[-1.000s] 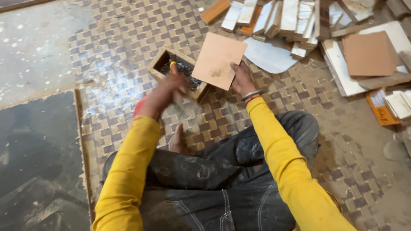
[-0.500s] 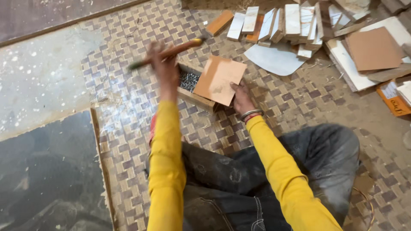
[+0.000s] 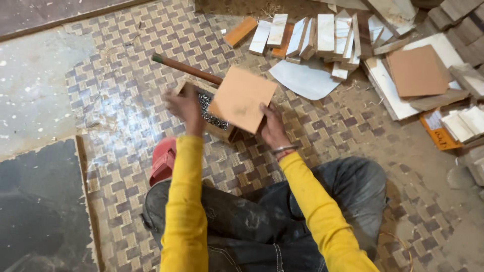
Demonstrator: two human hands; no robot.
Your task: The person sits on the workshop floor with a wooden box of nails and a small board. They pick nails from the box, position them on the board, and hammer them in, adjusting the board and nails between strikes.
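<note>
While right hand [image 3: 272, 128] fingers clamp square board [image 3: 242, 99] | left hand [image 3: 184, 106] blurred, grip unclear | wood blocks [image 3: 312, 35] behind

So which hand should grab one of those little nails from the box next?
Probably the left. The left hand sits right beside the wooden box of nails, seemingly free. The right hand is busy gripping the square board over the box.

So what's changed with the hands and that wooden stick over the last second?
The left hand had raised the wooden-handled tool above the small wooden box of nails half a second ago; now the tool lies beside the box and the hand is over the nails, seemingly off the tool. The right hand still holds the square tan board on the box.
</note>
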